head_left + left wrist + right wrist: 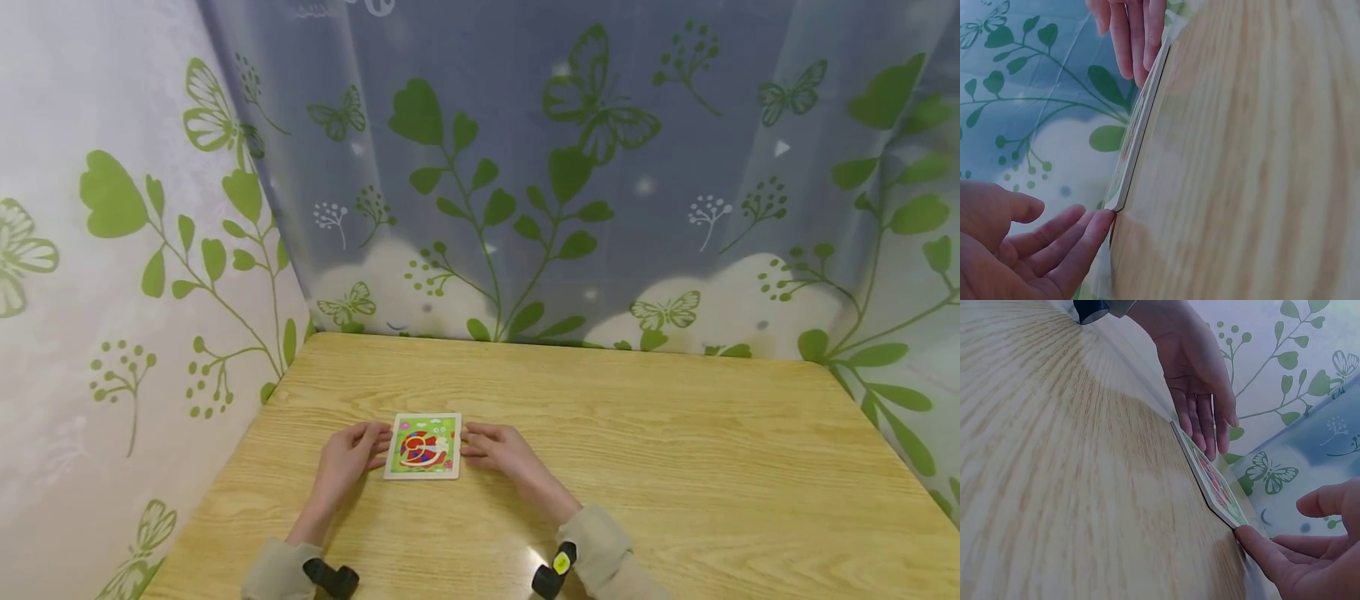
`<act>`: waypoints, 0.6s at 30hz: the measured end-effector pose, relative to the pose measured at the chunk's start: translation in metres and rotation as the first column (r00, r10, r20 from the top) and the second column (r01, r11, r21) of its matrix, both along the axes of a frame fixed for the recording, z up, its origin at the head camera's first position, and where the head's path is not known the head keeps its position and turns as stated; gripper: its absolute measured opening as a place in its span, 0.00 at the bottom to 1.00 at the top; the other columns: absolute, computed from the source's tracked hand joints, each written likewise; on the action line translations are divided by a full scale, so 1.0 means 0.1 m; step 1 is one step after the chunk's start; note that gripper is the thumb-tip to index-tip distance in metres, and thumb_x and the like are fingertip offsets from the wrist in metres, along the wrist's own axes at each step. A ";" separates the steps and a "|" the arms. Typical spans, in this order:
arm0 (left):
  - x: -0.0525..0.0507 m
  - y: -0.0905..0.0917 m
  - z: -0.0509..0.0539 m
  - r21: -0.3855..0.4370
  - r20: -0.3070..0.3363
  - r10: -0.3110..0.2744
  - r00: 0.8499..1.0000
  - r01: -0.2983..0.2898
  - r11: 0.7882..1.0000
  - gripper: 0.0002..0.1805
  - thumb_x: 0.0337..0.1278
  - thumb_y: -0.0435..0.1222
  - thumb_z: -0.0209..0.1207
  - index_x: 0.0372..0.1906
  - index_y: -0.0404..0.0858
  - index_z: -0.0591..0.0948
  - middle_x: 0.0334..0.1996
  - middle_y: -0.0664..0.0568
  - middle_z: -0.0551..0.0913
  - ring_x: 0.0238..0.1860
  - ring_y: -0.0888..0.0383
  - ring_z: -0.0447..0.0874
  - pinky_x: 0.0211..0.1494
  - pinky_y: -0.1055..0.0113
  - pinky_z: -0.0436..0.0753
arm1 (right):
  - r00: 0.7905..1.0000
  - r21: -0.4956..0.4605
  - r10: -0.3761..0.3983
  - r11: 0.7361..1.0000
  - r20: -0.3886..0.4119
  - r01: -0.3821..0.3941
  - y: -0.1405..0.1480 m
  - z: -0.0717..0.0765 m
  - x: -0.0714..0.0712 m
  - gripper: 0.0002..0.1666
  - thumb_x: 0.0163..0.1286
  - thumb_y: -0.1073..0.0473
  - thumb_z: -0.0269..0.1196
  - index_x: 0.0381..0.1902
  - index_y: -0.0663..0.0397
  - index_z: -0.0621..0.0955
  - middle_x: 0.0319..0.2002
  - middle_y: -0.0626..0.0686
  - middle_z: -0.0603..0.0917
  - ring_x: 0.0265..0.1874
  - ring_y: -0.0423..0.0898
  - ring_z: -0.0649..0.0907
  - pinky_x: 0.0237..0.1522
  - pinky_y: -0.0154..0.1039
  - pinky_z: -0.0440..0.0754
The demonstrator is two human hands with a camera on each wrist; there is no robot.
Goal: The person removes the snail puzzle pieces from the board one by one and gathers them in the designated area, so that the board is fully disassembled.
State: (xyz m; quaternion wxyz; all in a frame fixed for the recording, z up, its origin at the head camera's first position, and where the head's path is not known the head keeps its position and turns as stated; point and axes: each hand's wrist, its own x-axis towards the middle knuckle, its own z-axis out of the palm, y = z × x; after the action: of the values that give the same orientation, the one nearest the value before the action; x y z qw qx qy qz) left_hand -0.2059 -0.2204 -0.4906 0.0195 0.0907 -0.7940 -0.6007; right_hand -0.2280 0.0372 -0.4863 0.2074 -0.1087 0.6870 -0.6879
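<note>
Head view: the picture board (423, 447) is lying flat on the tabletop (637, 433), left of its centre, between the two hands. The left hand (345, 454) is resting at the board's left edge; the right hand (501, 454) is resting at its right edge. Both hands are standing wide, with fingers extended rather than curled, and neither is gripping anything. In each wrist view, that hand's fingertips are meeting the board near a corner. This two-sided placement is probably serving to steady or square the board, and the low fingers are leaving its printed face uncovered.

Orientation: the snail picture (422, 452) is showing right way up to the person, so the board's top edge is pointing away, toward the patterned curtain (480, 167). The snail's head is facing the right hand. In the head view the board is appearing slightly longer from hand to hand than from front to back, but foreshortening is affecting the depth, so its true long axis is not being shown
</note>
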 end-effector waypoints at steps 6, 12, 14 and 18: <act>-0.01 0.07 0.01 0.000 0.001 -0.005 1.000 0.005 1.000 0.20 0.80 0.38 0.48 0.56 0.25 0.81 0.50 0.32 0.85 0.48 0.47 0.89 0.43 0.65 0.89 | 1.000 0.013 -0.015 1.000 -0.006 0.016 0.05 0.00 0.00 0.28 0.80 0.65 0.50 0.69 0.83 0.64 0.65 0.75 0.73 0.60 0.64 0.80 0.60 0.47 0.81; -0.02 0.14 0.02 -0.012 -0.001 -0.005 1.000 0.005 1.000 0.20 0.79 0.38 0.49 0.56 0.26 0.81 0.50 0.32 0.85 0.49 0.46 0.89 0.43 0.65 0.89 | 0.999 0.033 -0.037 0.999 0.008 0.037 0.10 0.00 -0.02 0.28 0.80 0.65 0.50 0.69 0.83 0.64 0.64 0.74 0.74 0.59 0.64 0.81 0.59 0.46 0.83; -0.03 0.16 0.01 -0.017 -0.002 -0.004 1.000 0.004 1.000 0.19 0.79 0.37 0.49 0.56 0.26 0.82 0.50 0.33 0.85 0.48 0.47 0.89 0.43 0.66 0.89 | 0.999 0.037 -0.042 0.998 0.010 0.041 0.12 0.00 -0.02 0.28 0.80 0.64 0.50 0.69 0.83 0.64 0.64 0.74 0.75 0.59 0.63 0.82 0.58 0.46 0.83; -0.05 0.21 0.00 -0.003 -0.013 -0.008 1.000 0.008 1.000 0.19 0.79 0.36 0.49 0.55 0.25 0.82 0.49 0.32 0.85 0.48 0.47 0.89 0.42 0.66 0.89 | 0.999 0.037 -0.047 0.998 0.002 0.047 0.16 0.00 -0.03 0.28 0.80 0.64 0.50 0.69 0.83 0.64 0.63 0.74 0.75 0.58 0.64 0.82 0.58 0.47 0.83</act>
State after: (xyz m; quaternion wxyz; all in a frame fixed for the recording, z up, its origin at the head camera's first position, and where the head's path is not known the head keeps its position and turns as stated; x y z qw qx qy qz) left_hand -0.2105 -0.1998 -0.4905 0.0224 0.0834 -0.7952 -0.6001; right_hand -0.2313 0.0534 -0.4868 0.1941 -0.0875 0.7018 -0.6798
